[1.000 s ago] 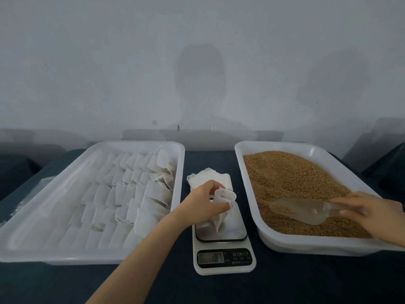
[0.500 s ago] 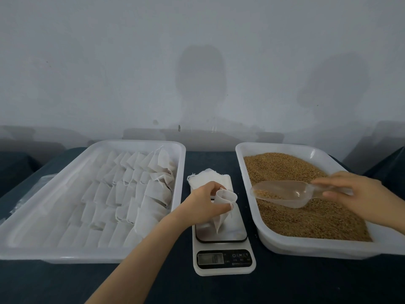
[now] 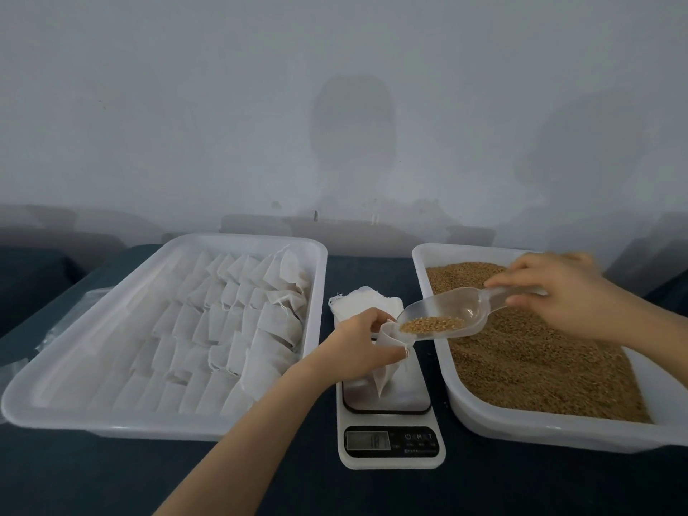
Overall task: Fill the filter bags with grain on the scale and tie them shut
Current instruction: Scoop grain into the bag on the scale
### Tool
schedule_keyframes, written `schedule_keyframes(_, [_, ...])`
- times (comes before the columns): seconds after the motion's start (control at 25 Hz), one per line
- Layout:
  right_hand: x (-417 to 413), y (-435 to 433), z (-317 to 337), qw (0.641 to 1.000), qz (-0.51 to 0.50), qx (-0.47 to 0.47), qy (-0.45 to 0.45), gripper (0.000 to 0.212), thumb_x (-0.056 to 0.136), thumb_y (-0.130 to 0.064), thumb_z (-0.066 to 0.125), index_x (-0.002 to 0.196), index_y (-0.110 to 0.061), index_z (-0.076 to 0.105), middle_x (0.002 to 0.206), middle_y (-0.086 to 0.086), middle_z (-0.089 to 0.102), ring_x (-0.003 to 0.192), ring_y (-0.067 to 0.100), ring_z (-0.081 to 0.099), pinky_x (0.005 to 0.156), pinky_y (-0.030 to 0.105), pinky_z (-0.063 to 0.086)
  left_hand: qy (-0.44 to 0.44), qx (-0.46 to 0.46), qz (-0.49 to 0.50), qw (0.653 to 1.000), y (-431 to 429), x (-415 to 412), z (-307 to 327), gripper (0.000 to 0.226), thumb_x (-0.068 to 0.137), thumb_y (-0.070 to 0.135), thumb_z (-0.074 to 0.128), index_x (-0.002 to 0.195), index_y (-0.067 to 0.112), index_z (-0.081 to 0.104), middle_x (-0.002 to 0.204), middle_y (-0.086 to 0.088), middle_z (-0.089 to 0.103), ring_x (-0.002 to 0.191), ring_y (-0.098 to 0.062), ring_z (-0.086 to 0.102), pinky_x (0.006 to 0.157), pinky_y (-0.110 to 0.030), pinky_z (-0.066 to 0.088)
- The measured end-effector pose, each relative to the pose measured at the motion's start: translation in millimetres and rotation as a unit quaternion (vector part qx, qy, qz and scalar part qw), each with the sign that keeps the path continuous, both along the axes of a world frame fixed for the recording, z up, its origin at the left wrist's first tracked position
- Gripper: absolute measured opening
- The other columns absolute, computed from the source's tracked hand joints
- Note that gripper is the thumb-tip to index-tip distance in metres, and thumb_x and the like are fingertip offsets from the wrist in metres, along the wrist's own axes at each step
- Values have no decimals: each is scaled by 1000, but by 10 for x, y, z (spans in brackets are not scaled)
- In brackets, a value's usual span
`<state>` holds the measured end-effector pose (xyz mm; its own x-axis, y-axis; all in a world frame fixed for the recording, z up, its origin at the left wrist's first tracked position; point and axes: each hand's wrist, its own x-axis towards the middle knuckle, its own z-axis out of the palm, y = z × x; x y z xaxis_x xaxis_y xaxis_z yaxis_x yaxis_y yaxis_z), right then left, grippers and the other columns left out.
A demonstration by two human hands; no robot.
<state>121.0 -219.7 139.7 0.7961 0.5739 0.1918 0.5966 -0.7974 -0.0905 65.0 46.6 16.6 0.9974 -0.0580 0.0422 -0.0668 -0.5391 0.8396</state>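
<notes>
Scoop tip at the bag mouth, over the scale

The left hand [image 3: 357, 340] pinches the bag [image 3: 385, 374] open on the scale [image 3: 417, 389]; the right hand [image 3: 558, 292] grips the scoop [image 3: 458, 310] of grain [image 3: 432, 325]. The display is blurred. The bag tray [image 3: 111, 422] and grain tray [image 3: 521, 428] crowd the scale; the latter is cut off on the right.

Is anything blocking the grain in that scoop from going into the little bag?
Nothing visible does. The right hand holds the scoop with its lip right at the mouth of the bag, which the left hand holds open over the scale. No finger seems to cover the opening.
</notes>
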Motion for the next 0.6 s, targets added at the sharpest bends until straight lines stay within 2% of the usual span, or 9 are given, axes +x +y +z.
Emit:
schedule_keyframes(0.12, [27, 81, 34, 999, 14, -15, -27, 28, 87, -31, 61, 109, -49, 60, 96, -28, 50, 98, 1, 40, 97, 29, 11, 3, -1, -3, 1000, -5, -2, 14, 48, 82, 40, 72, 123, 29, 49, 118, 13, 57, 104, -2, 54, 71, -8, 41])
schedule_keyframes(0.28, [42, 223, 136, 991, 41, -85, -90, 31, 88, -35, 59, 114, -51, 58, 96, -27, 49, 96, -1, 35, 98, 28, 7, 6, -3, -1, 1000, -7, -3, 22, 49, 82, 40, 72, 123, 29, 49, 119, 11, 58, 105, -4, 56, 75, -11, 45])
schedule_keyframes(0.48, [-47, 405, 263, 970, 76, -156, -173, 28, 89, -34, 56, 114, -47, 60, 103, -18, 53, 104, 9, 43, 100, 35, 4, 5, -5, 5, 1000, -11, -4, 35, 48, 80, 40, 73, 121, 29, 50, 116, 11, 57, 103, -4, 55, 74, -10, 43])
schedule_keyframes(0.6, [-159, 480, 295, 957, 89, -174, -213, 29, 87, -27, 59, 112, -42, 63, 105, -13, 56, 106, 14, 46, 102, 38, 5, 5, -4, 4, 1000, -10, 3, 24, 48, 80, 39, 73, 120, 29, 49, 115, 12, 57, 103, -4, 55, 72, -9, 42])
